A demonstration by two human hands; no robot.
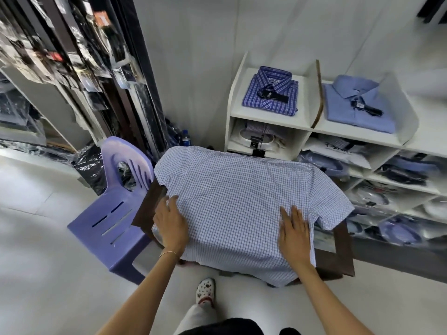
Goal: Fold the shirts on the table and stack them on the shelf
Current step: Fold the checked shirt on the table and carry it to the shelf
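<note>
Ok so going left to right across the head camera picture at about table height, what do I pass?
Purple plastic chair → left hand lying flat on the white-and-blue checked shirt → right hand flat on the same shirt → dark brown wooden table's right edge → white shelf unit's lower compartments of bagged shirts.

Pale checked short-sleeved shirt (242, 201) spread flat, back up, over dark table (338, 259), sleeves overhanging

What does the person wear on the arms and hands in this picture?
Both forearms are bare, with no sleeves in view. The left wrist carries a thin bracelet. The left hand and the right hand wear no gloves; no rings show.
</note>
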